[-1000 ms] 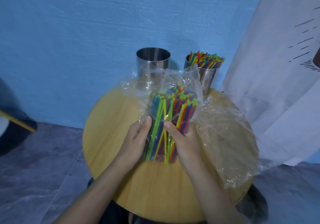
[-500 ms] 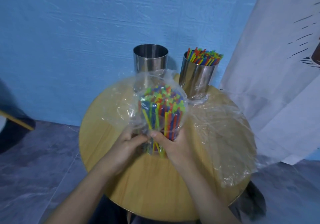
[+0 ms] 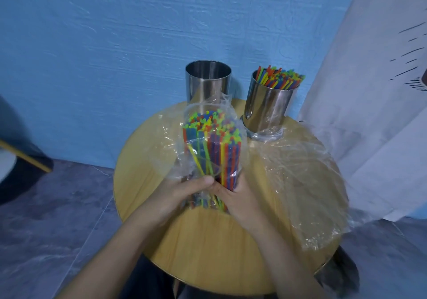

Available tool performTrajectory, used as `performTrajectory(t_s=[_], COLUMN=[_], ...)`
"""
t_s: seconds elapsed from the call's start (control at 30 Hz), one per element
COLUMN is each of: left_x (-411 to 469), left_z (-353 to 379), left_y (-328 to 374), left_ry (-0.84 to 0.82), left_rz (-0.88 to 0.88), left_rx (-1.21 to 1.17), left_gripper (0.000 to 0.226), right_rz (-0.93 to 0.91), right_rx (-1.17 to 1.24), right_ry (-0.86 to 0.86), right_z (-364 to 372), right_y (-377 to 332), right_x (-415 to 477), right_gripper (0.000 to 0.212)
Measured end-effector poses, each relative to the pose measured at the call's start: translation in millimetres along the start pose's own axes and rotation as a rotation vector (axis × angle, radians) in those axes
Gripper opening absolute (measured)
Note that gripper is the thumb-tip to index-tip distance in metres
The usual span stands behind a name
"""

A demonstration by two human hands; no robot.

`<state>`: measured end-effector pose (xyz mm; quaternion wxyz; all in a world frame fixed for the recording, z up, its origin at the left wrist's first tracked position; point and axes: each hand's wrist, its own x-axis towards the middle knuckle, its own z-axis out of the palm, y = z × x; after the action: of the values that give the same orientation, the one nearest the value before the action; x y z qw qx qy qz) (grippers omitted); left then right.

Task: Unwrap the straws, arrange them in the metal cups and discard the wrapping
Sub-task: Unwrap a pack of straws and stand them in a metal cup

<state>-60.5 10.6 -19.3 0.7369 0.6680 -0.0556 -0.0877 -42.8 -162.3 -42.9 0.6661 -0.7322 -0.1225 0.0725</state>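
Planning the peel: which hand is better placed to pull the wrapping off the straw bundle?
Probably the left hand: its fingers grip the loose wrapping billowing on that side, while the right hand curls round the straws and can steady them.

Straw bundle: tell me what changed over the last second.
The left hand and right hand slid down the straw bundle toward its base, thumbs now meeting, gripping it through the wrap. Unchanged: empty cup, filled cup, loose wrapping on the table.
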Motion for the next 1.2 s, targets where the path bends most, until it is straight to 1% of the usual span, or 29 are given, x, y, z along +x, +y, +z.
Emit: performTrajectory(t_s=[0.03,0.1,0.13,0.17,0.23,0.3,0.33,0.43,0.47,0.53,0.57,0.6,0.67,0.7,0.73,0.8,0.83,0.9,0.97,1.0,1.07,1.1,1.17,1.2], left_x=[2,3,4,5,5,6,6,8,9,7,7,6,4,3,2,0,-2,-1,-1,-2,-3,-3,-3,-3], left_z=[4,12,13,14,16,13,13,12,10,8,9,9,9,9,9,11,12,15,17,18,18,18,17,16], left_y=[3,7,5,5,5,2,2,2,0,0,2,2,6,9,11,14,15,11,10,11,10,11,7,4], left_ry=[0.038,0.113,0.148,0.177,0.229,0.261,0.264,0.257,0.252,0.247,0.241,0.232,0.199,0.173,0.135,0.129,0.148,0.134,0.122,0.113,0.101,0.103,0.1,0.1], left_rz=[0.035,0.07,0.077,0.081,0.085,0.101,0.105,0.121,0.128,0.118,0.105,0.101,0.112,0.117,0.127,0.122,0.12,0.112,0.12,0.138,0.167,0.16,0.16,0.16], left_rx=[0.026,0.049,0.057,0.05,0.029,0.014,0.012,0.039,0.049,0.046,0.041,0.044,0.041,0.025,0.018,0.047,0.054,0.058,0.121,0.157,0.207,0.231,0.259,0.255], left_gripper=[0.05,0.03,0.028,0.031,0.043,0.047,0.045,0.042,0.043,0.045,0.047,0.05,0.054,0.057,0.066,0.09,0.09,0.066,0.038,0.033,0.047,0.048,0.044,0.042], right_rz=[-0.004,-0.007,-0.022,-0.049,-0.117,-0.133,-0.12,-0.116,-0.13,-0.168,-0.186,-0.202,-0.238,-0.25,-0.254,-0.221,-0.194,-0.14,-0.093,-0.083,-0.074,-0.074,-0.098,-0.1], right_rx=[-0.035,-0.097,-0.13,-0.177,-0.356,-0.466,-0.464,-0.349,-0.341,-0.384,-0.395,-0.372,-0.305,-0.306,-0.315,-0.294,-0.279,-0.222,-0.182,-0.168,-0.152,-0.151,-0.163,-0.174], right_ry=[-0.013,-0.033,-0.042,-0.04,-0.003,0.034,0.03,0.033,0.053,0.109,0.124,0.113,0.077,0.094,0.121,0.153,0.159,0.16,0.136,0.126,0.103,0.086,0.034,0.007], right_z=[1,3,3,2,-3,-10,-11,-16,-18,-23,-24,-25,-21,-19,-17,-13,-10,-4,-4,-5,-10,-13,-18,-21], right_y=[0,-1,0,0,-1,-1,-3,-12,-17,-28,-34,-39,-42,-40,-37,-28,-23,-18,-10,-8,-7,-9,-19,-23], right_x=[0,1,1,1,2,-1,-4,-11,-13,-12,-10,-8,-4,-4,-5,-8,-10,-12,-14,-16,-19,-20,-22,-22], right_gripper=[0.064,0.061,0.06,0.06,0.067,0.072,0.072,0.063,0.065,0.083,0.087,0.084,0.063,0.053,0.047,0.034,0.028,0.025,0.029,0.034,0.031,0.037,0.06,0.069])
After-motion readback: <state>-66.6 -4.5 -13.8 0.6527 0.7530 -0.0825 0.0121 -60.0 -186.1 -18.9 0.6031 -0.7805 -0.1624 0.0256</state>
